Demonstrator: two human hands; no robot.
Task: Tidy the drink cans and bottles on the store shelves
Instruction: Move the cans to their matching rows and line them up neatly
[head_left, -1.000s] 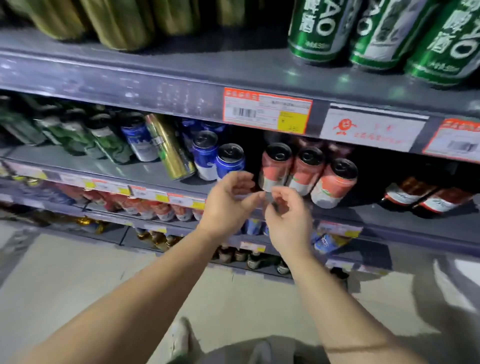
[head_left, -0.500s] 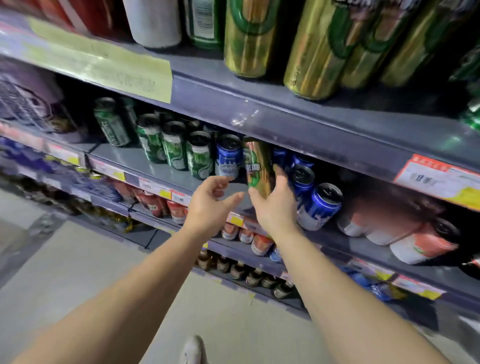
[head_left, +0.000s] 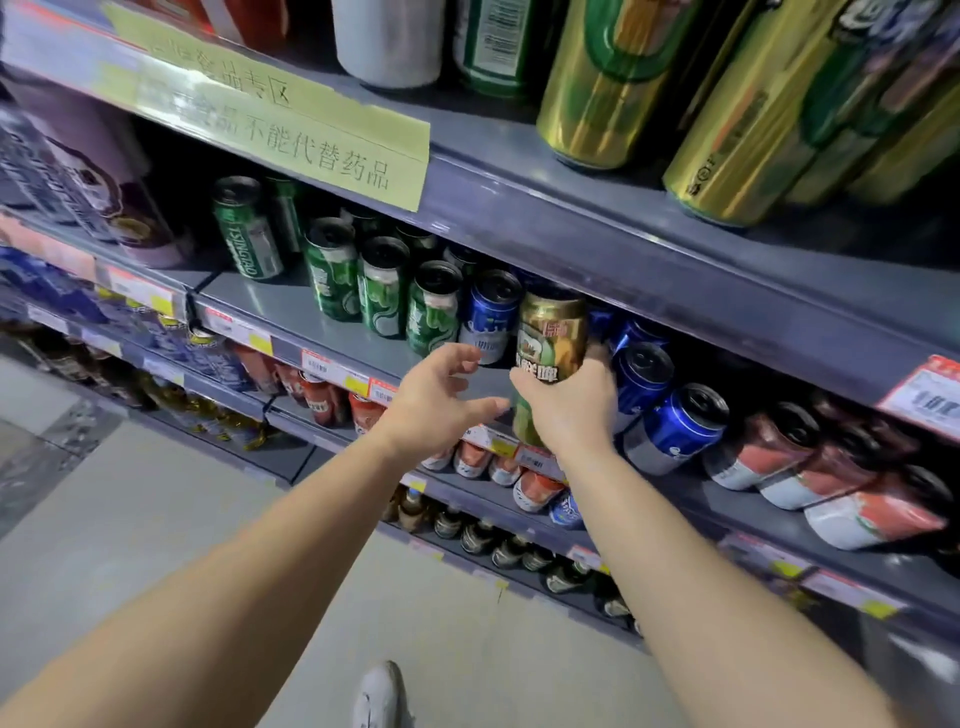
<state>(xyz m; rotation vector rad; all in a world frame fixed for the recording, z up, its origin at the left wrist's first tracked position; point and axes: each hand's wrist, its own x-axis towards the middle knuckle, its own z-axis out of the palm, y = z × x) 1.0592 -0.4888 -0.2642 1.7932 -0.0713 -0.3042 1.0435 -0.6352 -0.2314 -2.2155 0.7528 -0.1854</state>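
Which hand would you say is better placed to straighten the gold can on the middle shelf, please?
Right. The right hand already grips the gold can around its lower body, while the left hand hovers open beside it, holding nothing.

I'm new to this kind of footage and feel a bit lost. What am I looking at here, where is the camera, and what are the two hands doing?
There is no machine here: a person wears a wide-angle camera on the head, so you look forward and down along both bare arms at store shelves.

The right hand grips a gold can at the front edge of the middle shelf. The left hand hangs just beside it, fingers spread and relaxed, holding nothing.

On that shelf, green cans stand left of the gold one, with a blue can next to it. To its right come more blue cans, then red and white cans. Large gold cans stand on the shelf above. The person's shoe shows on the floor below.
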